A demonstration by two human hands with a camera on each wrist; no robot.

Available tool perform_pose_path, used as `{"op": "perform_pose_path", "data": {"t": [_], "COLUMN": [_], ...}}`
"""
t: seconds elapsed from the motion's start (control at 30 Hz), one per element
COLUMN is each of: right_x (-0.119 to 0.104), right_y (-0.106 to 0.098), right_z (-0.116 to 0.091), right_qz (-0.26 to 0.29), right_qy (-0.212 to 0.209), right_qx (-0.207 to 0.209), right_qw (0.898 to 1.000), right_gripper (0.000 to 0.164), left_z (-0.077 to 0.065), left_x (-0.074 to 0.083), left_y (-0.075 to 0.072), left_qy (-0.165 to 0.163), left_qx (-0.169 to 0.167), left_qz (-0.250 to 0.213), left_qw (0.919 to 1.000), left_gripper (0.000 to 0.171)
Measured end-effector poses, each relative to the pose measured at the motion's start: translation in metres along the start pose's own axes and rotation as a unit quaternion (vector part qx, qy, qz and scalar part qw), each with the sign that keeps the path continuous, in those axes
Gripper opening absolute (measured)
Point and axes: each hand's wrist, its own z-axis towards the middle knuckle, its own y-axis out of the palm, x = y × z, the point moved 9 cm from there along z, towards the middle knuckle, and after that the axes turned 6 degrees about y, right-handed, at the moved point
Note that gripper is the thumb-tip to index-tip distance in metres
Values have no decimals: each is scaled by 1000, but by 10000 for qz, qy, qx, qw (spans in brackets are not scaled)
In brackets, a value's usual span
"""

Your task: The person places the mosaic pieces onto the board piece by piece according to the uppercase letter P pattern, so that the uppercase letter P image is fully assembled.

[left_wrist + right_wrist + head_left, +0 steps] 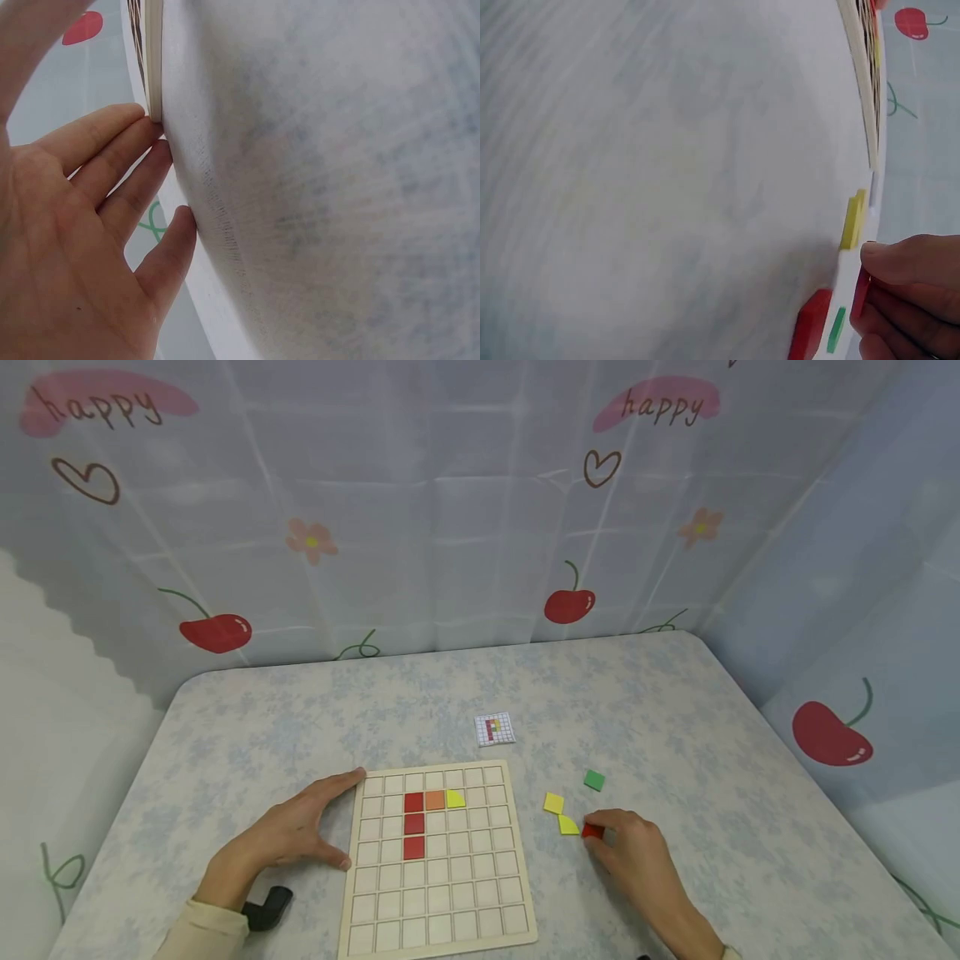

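Note:
In the head view a wooden grid board (pixel 446 893) lies on the table. Three red tiles (pixel 414 823) form a column on it, with an orange tile (pixel 435 800) and a yellow quarter-round tile (pixel 455 798) along the upper row. My left hand (pixel 288 827) touches the board's left edge with fingers and thumb spread. Right of the board, my right hand (pixel 637 860) pinches a red tile (pixel 861 291) between thumb and fingers. Another red tile (pixel 810 324) lies on the table below it in the right wrist view.
Near the right hand lie a yellow square tile (pixel 553 802), a yellow quarter-round tile (pixel 568 825) and a green tile (pixel 594 780). A small pattern card (pixel 495 729) lies beyond the board. Printed curtains (pixel 450 527) hang behind the table.

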Motion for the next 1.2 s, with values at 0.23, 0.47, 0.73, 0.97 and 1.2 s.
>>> {"op": "perform_pose_path", "data": {"t": [0.23, 0.47, 0.73, 0.97, 1.2], "right_x": [-27, -59, -107, -141, -169], "right_y": [8, 27, 53, 72, 86], "right_z": [-3, -4, -7, -15, -29], "right_qz": [177, 340, 489, 551, 504], "right_qy": [-315, -845, -1681, -1988, -2339], "right_qx": [-88, -257, -611, -980, -1049], "right_qw": [9993, 9955, 9827, 9736, 9653], "right_gripper": [25, 22, 16, 17, 11], "left_z": [1, 2, 2, 2, 0], "left_x": [2, 0, -2, -1, 1], "left_y": [-1, 1, 0, 0, -1], "left_qy": [67, 39, 38, 19, 1], "left_qx": [-14, -33, -26, -19, 28], "left_qz": [-52, -28, 24, -30, 51], "left_qw": [10000, 10000, 10000, 10000, 10000], "left_gripper": [119, 119, 119, 119, 118]}}
